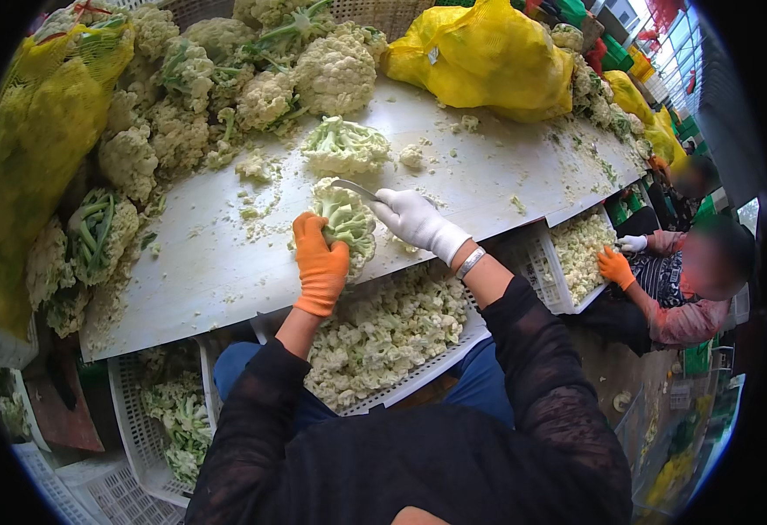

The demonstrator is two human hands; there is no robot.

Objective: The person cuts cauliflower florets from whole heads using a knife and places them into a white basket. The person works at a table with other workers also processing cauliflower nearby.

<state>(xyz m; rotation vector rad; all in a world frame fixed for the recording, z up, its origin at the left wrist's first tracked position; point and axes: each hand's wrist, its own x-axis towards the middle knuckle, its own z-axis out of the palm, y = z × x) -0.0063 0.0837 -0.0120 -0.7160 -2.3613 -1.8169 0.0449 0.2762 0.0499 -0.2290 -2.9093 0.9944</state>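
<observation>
My left hand point(320, 266), in an orange glove, grips a cut cauliflower head point(345, 226) at the near edge of the white work surface point(213, 262). The pale green cut stems face up. My right hand point(416, 220), in a white knitted glove, is shut on a knife; its curved blade point(355, 189) reaches over the top of the head. Another cut cauliflower piece point(345, 146) lies just beyond, with a small floret point(411, 156) to its right. Below my hands, a white plastic crate point(416, 387) holds many loose florets point(383, 335).
Whole cauliflowers point(335, 73) are heaped at the back left. Yellow mesh sacks point(482, 59) point(42, 151) stand behind and left. A crate of trimmings point(128, 420) is at lower left. A co-worker point(672, 282) sits at the right beside another floret crate point(557, 282).
</observation>
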